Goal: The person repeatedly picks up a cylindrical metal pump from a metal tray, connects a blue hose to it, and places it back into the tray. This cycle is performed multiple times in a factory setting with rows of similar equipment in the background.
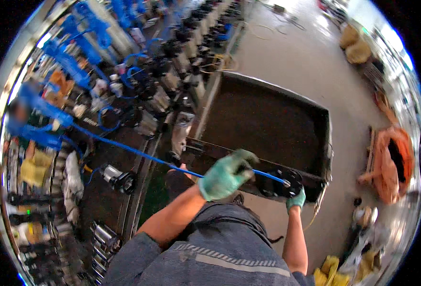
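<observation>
1. Workbench point(124, 157), far left: long, dark and cluttered, with blue fittings, coiled blue tubing and rows of dark metal assemblies running away toward the top of the view.
2. Metal motor-like part point(117, 178): lies on the bench near its front edge, a silver cylinder with a dark round end.
3. Blue hose point(124, 148): runs from the bench clutter rightward and down, through the left hand, ending at the round black part.
4. Left hand point(224, 174): green-gloved, fingers curled tight around the blue hose, above the near rim of the cart.
5. Cart point(267, 124): large dark open tray, centre, standing on the pale floor; its near rim lies just under both hands.
6. Round black part point(291, 183): sits at the cart's near rim, where the hose tip meets it.
7. Right hand point(296, 199): green-gloved, gripping the black part from below; fingers mostly hidden, so the exact hold cannot be told.
8. Orange coiled hose point(391, 162): on the floor, right, well apart from the cart.
</observation>
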Motion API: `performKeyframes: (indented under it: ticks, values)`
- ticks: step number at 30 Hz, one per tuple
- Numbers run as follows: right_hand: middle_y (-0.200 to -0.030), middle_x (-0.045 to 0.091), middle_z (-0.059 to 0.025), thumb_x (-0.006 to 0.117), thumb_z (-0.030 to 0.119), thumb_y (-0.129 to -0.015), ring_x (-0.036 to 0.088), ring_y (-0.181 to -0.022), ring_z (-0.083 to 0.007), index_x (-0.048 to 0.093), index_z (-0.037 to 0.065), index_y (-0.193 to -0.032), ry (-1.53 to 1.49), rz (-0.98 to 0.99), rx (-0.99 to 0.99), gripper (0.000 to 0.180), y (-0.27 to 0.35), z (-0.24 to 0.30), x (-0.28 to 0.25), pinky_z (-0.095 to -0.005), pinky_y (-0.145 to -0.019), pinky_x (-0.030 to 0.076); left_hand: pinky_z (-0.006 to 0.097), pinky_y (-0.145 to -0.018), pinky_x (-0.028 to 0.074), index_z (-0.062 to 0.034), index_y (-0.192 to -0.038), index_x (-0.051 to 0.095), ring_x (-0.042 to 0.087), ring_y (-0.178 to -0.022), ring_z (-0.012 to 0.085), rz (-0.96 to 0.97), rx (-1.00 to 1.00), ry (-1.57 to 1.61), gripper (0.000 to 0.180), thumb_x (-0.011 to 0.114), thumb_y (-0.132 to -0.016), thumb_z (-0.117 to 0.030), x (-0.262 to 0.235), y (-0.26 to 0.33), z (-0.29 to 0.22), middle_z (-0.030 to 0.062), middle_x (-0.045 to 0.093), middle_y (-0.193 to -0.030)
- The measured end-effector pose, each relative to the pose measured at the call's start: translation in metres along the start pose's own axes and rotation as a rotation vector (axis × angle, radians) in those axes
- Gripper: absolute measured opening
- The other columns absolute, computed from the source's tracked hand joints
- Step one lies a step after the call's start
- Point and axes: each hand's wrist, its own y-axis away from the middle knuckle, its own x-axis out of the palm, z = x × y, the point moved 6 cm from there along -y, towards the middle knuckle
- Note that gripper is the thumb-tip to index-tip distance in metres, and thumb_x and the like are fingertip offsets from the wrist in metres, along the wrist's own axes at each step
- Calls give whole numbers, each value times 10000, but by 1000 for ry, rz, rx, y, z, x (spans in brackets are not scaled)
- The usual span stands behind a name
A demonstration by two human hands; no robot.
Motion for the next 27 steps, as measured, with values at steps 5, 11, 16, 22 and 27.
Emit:
performKeyframes:
  ticks: [5,11,16,22,27]
  values:
    - [-1350,667,-42,664,188,-1001,634,-1141,-173,595,86,-1438,-399,77,11,455,-26,-87,22,-344,-1034,515,289,-777,518,-65,-1226,583,635,-852,121,86,-22,176,257,630,-982,0,8,-3,20,44,666,-907]
    - [-1045,712,-18,573,37,-980,649,-825,-153,656,57,-1294,-319,250,276,325,-37,-110,18,-342,-727,567,303,-784,526,-53,-1181,582,641,-845,121,-101,8,227,217,627,-975,-3,-20,14,25,41,664,-878]
    - [-1028,685,-14,485,-107,-906,615,-772,-128,610,68,-1282,-398,366,2,434,-41,-51,9,-280,-707,538,271,-763,542,-25,-1131,612,677,-831,128,-424,-99,332,178,661,-962,0,-100,36,67,39,654,-974]
    - [-869,677,-31,515,-112,-835,615,-778,-116,681,5,-1009,-76,595,-288,268,-4,172,48,-277,-720,530,305,-776,556,1,-1084,688,683,-824,158,-710,-299,172,164,669,-921,0,-166,81,97,90,709,-942]
    - [-1115,696,-147,681,-1,-841,702,-1028,-286,723,37,-1057,127,743,-624,224,27,290,140,-348,-898,542,329,-785,550,-41,-1108,710,658,-882,153,-1035,-308,-250,177,663,-938,-59,-279,164,99,59,728,-980]
